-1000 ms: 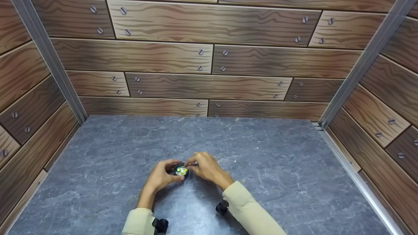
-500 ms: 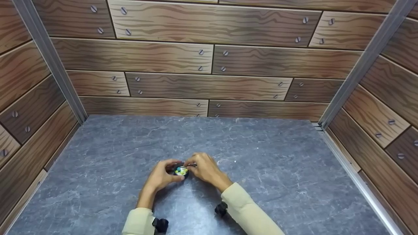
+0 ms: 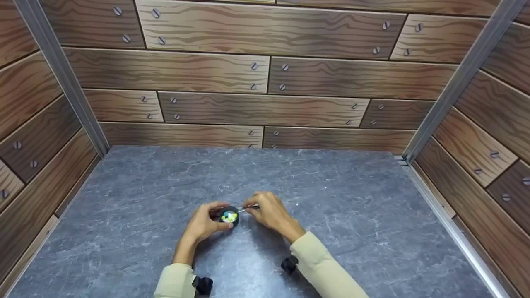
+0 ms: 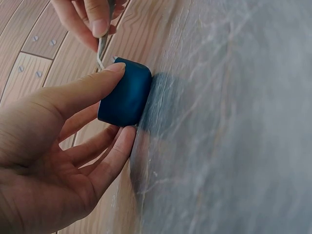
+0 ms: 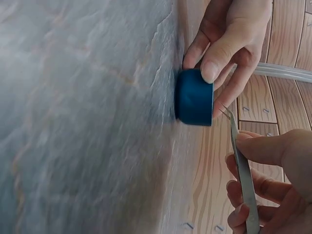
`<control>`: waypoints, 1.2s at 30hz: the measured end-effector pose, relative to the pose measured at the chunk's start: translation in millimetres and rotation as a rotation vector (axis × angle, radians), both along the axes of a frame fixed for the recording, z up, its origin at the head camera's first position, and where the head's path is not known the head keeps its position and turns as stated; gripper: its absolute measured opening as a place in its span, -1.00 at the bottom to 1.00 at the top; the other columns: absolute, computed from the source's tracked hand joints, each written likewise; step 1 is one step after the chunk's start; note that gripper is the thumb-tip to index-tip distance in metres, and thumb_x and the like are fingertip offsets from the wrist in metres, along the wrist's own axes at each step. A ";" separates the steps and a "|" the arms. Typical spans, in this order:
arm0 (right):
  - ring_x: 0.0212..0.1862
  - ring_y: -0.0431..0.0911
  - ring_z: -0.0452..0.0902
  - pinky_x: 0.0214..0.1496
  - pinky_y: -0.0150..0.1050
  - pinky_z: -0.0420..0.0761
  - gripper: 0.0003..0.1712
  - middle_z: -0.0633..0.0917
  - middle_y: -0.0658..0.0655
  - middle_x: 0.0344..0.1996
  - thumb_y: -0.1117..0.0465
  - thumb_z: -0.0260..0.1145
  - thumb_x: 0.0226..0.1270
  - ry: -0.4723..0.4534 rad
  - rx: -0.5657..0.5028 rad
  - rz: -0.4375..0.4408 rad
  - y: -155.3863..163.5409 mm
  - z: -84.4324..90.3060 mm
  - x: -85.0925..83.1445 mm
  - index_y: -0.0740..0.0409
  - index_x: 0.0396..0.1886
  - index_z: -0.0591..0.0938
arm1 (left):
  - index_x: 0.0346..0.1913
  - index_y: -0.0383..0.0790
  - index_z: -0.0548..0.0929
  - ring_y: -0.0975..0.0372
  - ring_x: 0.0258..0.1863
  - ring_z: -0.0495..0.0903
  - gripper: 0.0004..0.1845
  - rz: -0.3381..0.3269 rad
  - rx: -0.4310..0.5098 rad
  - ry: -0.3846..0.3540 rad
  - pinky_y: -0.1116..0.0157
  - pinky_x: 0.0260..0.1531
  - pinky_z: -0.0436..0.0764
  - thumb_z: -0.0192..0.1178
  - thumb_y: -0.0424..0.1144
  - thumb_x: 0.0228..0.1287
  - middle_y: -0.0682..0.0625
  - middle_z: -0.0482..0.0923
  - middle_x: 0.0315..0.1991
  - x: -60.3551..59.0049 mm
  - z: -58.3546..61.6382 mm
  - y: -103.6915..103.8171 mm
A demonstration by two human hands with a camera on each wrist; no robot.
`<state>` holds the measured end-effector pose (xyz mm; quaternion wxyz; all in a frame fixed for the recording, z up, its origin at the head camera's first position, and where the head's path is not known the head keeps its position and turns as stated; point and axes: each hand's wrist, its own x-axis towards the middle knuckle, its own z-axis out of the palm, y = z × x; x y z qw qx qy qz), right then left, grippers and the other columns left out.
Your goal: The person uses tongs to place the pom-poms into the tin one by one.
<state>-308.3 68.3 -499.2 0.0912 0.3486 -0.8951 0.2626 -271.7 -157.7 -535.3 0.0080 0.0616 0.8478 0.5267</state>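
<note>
The left hand [image 3: 203,225] grips a small blue cup [image 4: 125,92] on the counter [image 3: 352,231], thumb and fingers curled round its wall. The right hand [image 3: 268,213] pinches tweezers [image 5: 242,171]; their long axis points left toward the cup's open top, tips just at its rim.

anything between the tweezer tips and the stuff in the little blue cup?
Nothing visible. The left hand grips the blue cup by its sides, leaving the top open. The right hand pinches the tweezers, tips at the cup's rim, above the yellow-green bits.
</note>
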 end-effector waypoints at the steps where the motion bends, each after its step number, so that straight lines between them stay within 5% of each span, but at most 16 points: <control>1: -0.13 -0.01 0.77 -0.07 -0.09 0.74 -0.85 0.84 0.08 -0.22 0.27 0.47 0.30 -0.001 0.001 -0.005 2.3 -0.5 0.0 0.08 -0.16 0.86 | 0.19 -0.27 0.70 -0.05 0.07 0.71 -0.39 -0.002 -0.003 0.005 -0.04 0.15 0.64 0.62 -0.34 0.00 -0.23 0.74 0.09 0.3 -0.2 0.1; 24: -0.09 0.15 0.76 0.05 0.07 0.72 -0.76 0.82 0.23 -0.18 0.46 0.40 0.25 -0.012 -0.065 -0.148 68.7 -6.4 -14.6 0.26 -0.10 0.81 | 0.20 -0.22 0.71 -0.04 0.12 0.69 -0.38 0.002 -0.018 0.005 -0.05 0.20 0.61 0.63 -0.31 -0.01 -0.17 0.73 0.12 -2.0 -0.1 -0.5; 36: -0.16 0.14 0.75 -0.06 0.08 0.70 -0.85 0.81 0.21 -0.27 0.46 0.43 0.22 0.032 -0.054 -0.273 114.1 -16.3 -24.7 0.27 -0.23 0.82 | 0.18 -0.17 0.72 0.01 0.09 0.68 -0.40 0.015 -0.016 -0.027 -0.05 0.17 0.62 0.63 -0.30 -0.01 -0.15 0.74 0.10 0.9 1.7 1.1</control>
